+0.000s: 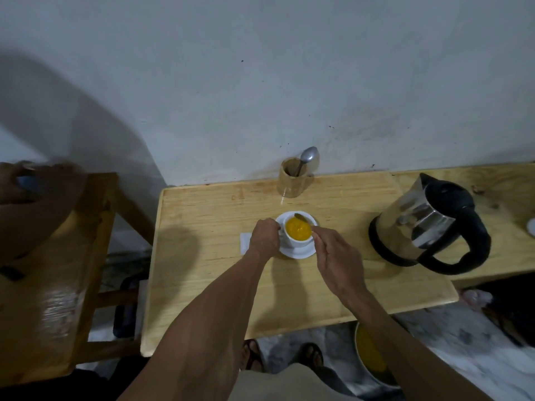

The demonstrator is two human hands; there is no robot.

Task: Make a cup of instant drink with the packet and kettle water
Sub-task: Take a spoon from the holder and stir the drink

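Note:
A white cup (298,241) full of orange-yellow drink stands on a white saucer (301,252) in the middle of the wooden table (220,279). My left hand (264,238) grips the cup at its left side, where the handle is hidden under my fingers. My right hand (333,256) pinches the handle of a metal spoon (302,218), whose bowl dips into the drink at the cup's far rim. A white packet (245,242) lies flat just left of my left hand. The steel kettle (428,224) with a black handle stands to the right.
A wooden holder (292,180) with a second spoon (308,156) stands against the wall behind the cup. A wooden chair (58,279) is to the left, another person's hand (31,183) above it. A bowl with yellow contents (370,354) sits on the floor near my sandalled feet.

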